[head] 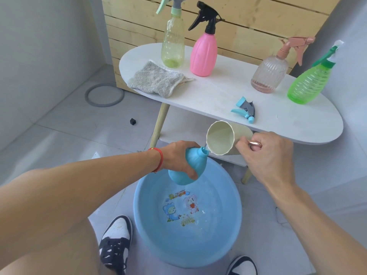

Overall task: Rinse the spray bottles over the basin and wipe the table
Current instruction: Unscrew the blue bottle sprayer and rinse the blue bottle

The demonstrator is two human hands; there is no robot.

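Now the left hand (178, 155) has its grip curled round a blue bottle (186, 169) with no top, tilted over the basin (151, 235) on the floor. The right hand (266, 155) pinches the handle of a cup (222, 137), tipped so its lip meets the bottle's mouth. On the counter (218, 90) stand four spray bottles: yellow (172, 48), pink (203, 54), clear (268, 74), green (307, 84). A cloth (155, 78) and a blue sprayer (245, 110) lie there too.

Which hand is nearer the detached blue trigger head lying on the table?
Right. The right hand, holding the cream cup, sits just below the trigger head; the left hand grips the blue bottle farther left.
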